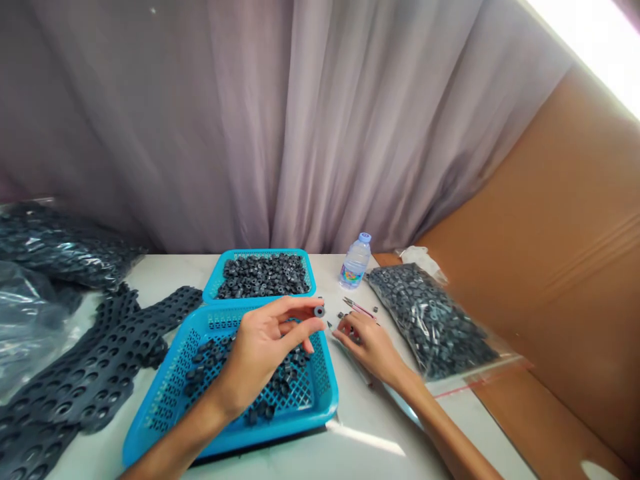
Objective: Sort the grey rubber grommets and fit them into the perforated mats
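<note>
My left hand is raised over the near blue basket. Its thumb and fingertips pinch a small dark grey ring-shaped part, its round hole facing me. Several similar dark parts lie loose in that basket. My right hand rests low over the table beside the basket, fingers curled and closed together. Something dark shows at its fingertips, too small to make out. Pink-handled tweezers lie just beyond it. A slim pen-like tool lies partly under that hand.
A second blue basket, full of dark parts, stands behind. A water bottle is upright at the back. To the right lies a clear bag of dark parts. Perforated dark sheets and a filled plastic bag occupy the left.
</note>
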`<action>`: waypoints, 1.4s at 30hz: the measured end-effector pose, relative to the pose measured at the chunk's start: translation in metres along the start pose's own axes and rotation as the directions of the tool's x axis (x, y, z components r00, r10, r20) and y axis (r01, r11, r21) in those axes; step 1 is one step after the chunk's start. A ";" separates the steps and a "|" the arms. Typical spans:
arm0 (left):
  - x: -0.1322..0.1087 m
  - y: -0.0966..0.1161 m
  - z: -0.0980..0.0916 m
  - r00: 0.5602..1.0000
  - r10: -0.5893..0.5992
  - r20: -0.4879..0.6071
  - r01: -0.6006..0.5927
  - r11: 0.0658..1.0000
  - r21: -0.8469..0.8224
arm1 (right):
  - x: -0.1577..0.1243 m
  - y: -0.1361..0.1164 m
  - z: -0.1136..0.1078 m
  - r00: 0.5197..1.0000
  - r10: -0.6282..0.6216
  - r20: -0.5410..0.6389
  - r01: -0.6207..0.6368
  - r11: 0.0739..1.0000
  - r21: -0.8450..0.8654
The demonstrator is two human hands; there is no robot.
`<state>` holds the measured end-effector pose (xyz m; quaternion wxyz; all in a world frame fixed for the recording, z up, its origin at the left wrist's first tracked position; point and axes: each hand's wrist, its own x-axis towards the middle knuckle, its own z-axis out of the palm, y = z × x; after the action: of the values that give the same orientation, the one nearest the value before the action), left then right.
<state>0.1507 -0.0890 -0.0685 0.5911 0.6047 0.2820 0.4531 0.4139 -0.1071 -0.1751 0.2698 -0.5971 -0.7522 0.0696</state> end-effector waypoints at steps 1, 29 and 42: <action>0.001 -0.001 0.005 1.000 -0.006 0.008 0.006 1.000 0.000 | -0.003 0.006 0.004 1.000 0.010 -0.025 -0.011 1.000 -0.022; 0.002 -0.018 0.042 0.987 -0.036 0.158 0.036 0.999 0.004 | 0.032 0.091 0.011 0.936 0.324 -0.137 -0.337 0.938 -0.080; 0.004 -0.024 0.026 0.969 -0.092 0.231 0.065 0.990 0.124 | 0.012 0.025 -0.044 0.955 0.233 -0.183 -0.144 0.905 0.399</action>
<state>0.1799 -0.0945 -0.0878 0.6018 0.6759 0.2593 0.3373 0.4555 -0.0982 -0.1443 0.4566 -0.6074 -0.6269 0.1722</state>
